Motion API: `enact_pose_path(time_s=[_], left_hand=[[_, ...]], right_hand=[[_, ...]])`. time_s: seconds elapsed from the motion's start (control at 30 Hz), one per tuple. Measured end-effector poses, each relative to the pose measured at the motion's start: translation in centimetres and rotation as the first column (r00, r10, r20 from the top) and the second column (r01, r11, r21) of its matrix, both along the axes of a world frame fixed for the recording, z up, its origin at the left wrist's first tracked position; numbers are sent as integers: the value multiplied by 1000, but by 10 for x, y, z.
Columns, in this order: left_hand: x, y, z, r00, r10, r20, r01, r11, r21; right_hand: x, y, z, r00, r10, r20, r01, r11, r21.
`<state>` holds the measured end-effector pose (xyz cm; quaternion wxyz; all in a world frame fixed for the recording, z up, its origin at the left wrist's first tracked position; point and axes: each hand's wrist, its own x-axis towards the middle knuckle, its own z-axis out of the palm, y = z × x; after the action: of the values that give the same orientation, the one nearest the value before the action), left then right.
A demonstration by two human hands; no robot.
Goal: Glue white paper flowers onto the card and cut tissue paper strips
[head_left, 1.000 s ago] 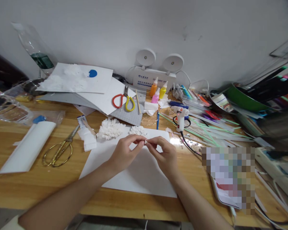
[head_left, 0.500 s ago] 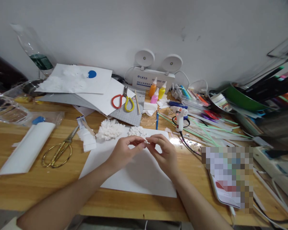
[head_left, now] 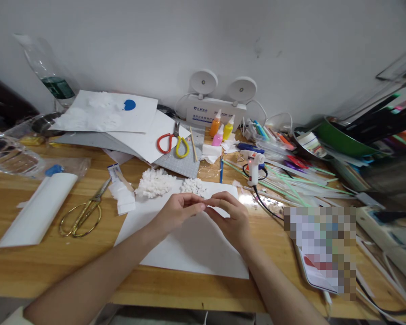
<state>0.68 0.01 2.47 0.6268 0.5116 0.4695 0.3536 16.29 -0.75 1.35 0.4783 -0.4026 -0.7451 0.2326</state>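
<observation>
My left hand (head_left: pixel 179 212) and my right hand (head_left: pixel 230 216) meet fingertip to fingertip above a white sheet of paper (head_left: pixel 196 253). Both are closed in a pinch; whatever sits between the fingertips is too small or too hidden to name. Just beyond the fingers lies a small clump of crumpled white pieces (head_left: pixel 192 186), partly covered by my left hand. To its left rests a larger ruffled white clump (head_left: pixel 154 182), at the paper's far edge.
Gold-handled scissors (head_left: pixel 83 216) and a folded white sheet (head_left: pixel 39 212) lie left. Red-and-yellow pliers (head_left: pixel 175 141) rest on a grey cutting mat (head_left: pixel 186 164). A white glue gun (head_left: pixel 253 169) with its cord stands right, near a phone (head_left: pixel 320 271). Three paint bottles (head_left: pixel 218 135) stand behind.
My fingertips have shifted slightly against each other, and the pale bit that showed between them is now hidden. The things on the table stay where they were.
</observation>
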Motion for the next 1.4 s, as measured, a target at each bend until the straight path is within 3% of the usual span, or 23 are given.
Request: enact_pose_path(time_s=[0.17,0.27,0.43,0.57,0.7,0.9,1.07,1.2,1.4], left_hand=[[-1,0,-2,1000,-3,0,3,1000,7],[0,-3,-2,994,52,-98,-37,989,145],[1,-7,0,932,179,-316,11,856,517],[1,-7,0,906,214,-365,64,783,618],[0,-6,-2,918,209,-338,47,787,615],[3,-6,-4,936,220,-275,-28,825,565],[4,-8,-3,943,215,-255,-48,844,534],[4,-9,-3,951,200,-237,-60,868,494],[4,-7,-4,972,167,-165,-70,878,473]], right_hand=[[3,0,5,998,54,14,-53,996,-70],[4,0,6,998,62,6,-61,988,-144],[3,2,0,999,-6,-40,1,989,-147],[1,1,-2,998,-38,-53,32,993,-113],[-1,0,0,997,-66,-31,64,997,-38],[-3,0,-7,992,-121,19,115,975,189],[-4,0,-7,990,-131,61,113,966,234],[-4,-1,-2,991,-132,25,127,980,151],[-4,-4,-3,986,-68,-151,41,984,-173]])
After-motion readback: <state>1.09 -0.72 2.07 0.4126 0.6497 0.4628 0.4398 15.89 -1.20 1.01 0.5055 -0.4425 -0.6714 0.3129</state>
